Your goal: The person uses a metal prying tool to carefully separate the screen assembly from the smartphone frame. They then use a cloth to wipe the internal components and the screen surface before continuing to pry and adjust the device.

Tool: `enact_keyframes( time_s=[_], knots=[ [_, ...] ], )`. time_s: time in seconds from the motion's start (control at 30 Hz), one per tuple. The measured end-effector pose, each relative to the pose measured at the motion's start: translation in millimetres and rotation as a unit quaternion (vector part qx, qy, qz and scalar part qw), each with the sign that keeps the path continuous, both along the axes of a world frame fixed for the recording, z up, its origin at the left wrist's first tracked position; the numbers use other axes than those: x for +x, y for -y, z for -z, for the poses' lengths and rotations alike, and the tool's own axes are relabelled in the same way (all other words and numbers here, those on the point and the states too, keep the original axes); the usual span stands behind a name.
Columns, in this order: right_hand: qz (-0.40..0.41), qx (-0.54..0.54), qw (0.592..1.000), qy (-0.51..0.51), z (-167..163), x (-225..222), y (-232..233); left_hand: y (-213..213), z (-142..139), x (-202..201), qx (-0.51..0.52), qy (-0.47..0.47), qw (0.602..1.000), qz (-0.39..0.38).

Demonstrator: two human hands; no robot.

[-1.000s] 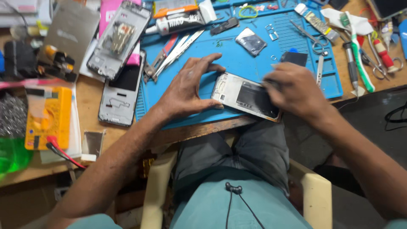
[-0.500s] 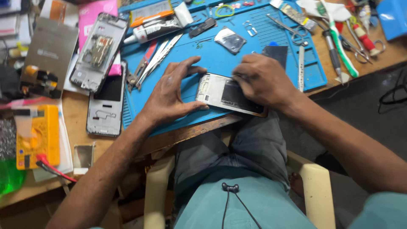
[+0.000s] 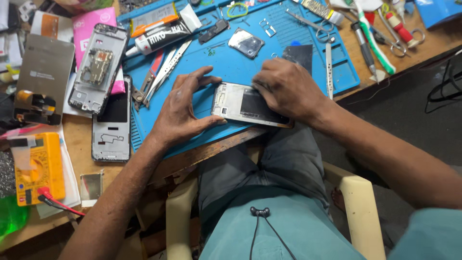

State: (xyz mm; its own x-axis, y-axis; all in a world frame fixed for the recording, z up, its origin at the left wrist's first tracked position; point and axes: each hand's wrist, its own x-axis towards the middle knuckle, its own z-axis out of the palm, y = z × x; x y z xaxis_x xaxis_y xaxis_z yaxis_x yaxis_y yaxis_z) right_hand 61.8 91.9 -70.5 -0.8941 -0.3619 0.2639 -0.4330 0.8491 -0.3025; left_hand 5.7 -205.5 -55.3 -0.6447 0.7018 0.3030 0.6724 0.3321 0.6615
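A single camera rides on the person's head, looking steeply down and close over the lap onto the blue rubber work mat (image 3: 231, 67) toward twelve o'clock, wooden bench edge (image 3: 211, 151) crossing mid-frame.
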Motion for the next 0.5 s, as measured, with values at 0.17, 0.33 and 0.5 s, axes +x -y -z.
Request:
enact_keyframes(
  time_s=[0.17, 0.33, 0.5],
  knots=[
    [0.082, 0.085, 0.987, 0.110, -24, 33, -53, -1, 2, -1, 0.010, 0.001, 1.000, -0.010],
    [0.106, -0.041, 0.989, 0.091, -49, 37, -52, 0, 8, -3, 0.009, -0.001, 1.000, -0.005],
    [0.054, -0.015, 0.997, 0.053, -53, 26, -26, 1, 10, -2, 0.018, -0.009, 1.000, -0.012]
  ],
)
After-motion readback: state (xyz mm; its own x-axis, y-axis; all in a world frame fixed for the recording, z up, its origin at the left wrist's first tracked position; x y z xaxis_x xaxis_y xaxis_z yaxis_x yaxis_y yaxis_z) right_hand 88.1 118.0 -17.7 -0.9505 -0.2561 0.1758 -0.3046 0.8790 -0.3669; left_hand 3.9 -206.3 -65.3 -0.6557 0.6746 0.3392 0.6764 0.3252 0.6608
